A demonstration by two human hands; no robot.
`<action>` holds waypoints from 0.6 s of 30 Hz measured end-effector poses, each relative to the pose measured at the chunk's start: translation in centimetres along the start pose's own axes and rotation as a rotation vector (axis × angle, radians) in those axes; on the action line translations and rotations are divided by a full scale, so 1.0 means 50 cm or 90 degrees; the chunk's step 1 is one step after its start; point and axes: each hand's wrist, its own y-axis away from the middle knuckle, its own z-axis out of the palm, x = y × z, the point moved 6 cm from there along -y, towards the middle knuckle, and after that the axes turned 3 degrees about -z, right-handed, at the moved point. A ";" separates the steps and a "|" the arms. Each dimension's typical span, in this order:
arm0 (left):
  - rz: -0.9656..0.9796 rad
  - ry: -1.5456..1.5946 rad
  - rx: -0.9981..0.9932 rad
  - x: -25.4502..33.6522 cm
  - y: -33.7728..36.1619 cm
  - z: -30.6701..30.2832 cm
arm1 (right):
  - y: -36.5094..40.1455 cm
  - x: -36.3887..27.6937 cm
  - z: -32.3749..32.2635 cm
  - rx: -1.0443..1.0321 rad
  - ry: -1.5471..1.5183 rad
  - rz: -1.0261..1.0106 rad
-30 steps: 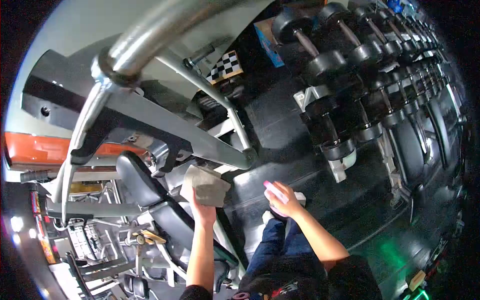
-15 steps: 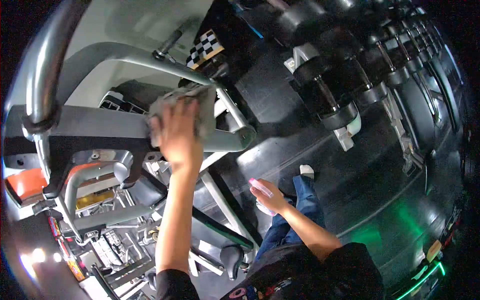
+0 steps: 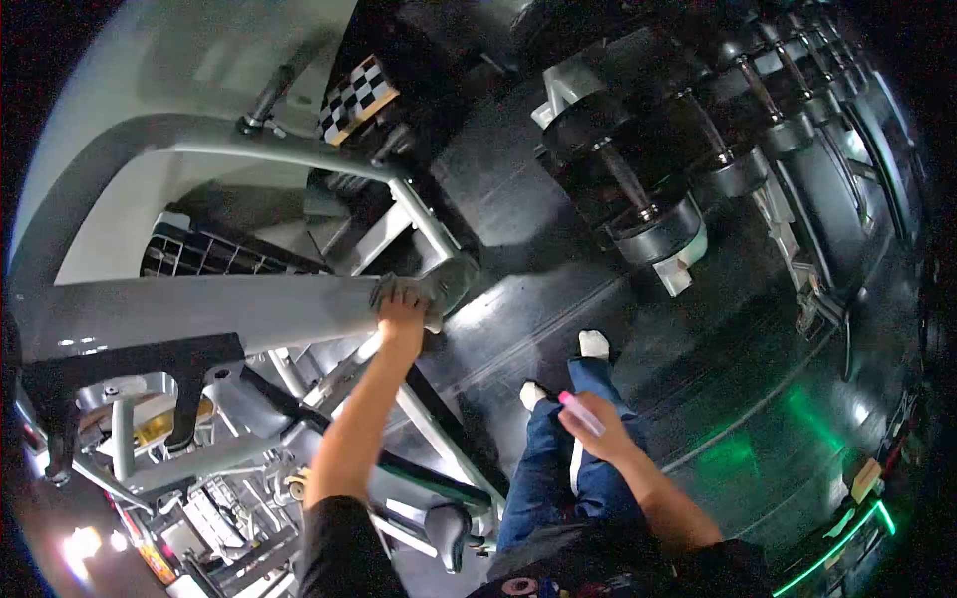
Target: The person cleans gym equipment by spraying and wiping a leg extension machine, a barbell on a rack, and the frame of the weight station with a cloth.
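My left hand (image 3: 402, 317) presses a grey cloth (image 3: 431, 294) against the thick grey beam (image 3: 249, 307) of a gym machine, close to the beam's rounded end. Its fingers curl over the cloth and the beam. Lower and to the right, in front of my jeans, my right hand (image 3: 601, 431) is wrapped round a small clear bottle with a pink top (image 3: 581, 411). Part of the bottle is hidden by the hand.
Dumbbells (image 3: 653, 229) sit on a rack along the right. A checkered board (image 3: 359, 100) lies beyond the machine frame. A black saddle-shaped pad (image 3: 447, 533) is near my legs. More gym equipment (image 3: 214, 518) stands at the lower left.
My left hand has slid with the cloth along the beam toward its rounded end. My right hand has moved right and down with the bottle. The view has shifted, and both feet now show.
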 end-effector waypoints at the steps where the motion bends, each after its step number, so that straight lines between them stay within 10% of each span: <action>1: 0.036 0.050 -0.029 -0.021 0.032 -0.045 | 0.007 0.016 -0.016 -0.002 0.038 -0.011; 4: -0.016 -0.026 0.025 -0.094 0.163 -0.323 | -0.007 -0.001 -0.034 -0.017 0.099 -0.041; 8: -0.062 -0.066 0.121 -0.138 0.195 -0.386 | -0.038 -0.023 0.006 -0.018 0.038 -0.082; 11: -0.011 -0.168 0.149 -0.119 0.058 -0.191 | -0.056 -0.037 0.064 -0.073 -0.100 0.019; 15: -0.097 -0.015 -0.309 -0.046 -0.135 0.002 | -0.042 -0.030 0.123 -0.102 0.004 -0.097; 18: 0.014 -0.104 0.012 0.034 -0.082 0.029 | -0.014 -0.035 0.114 -0.159 0.045 -0.067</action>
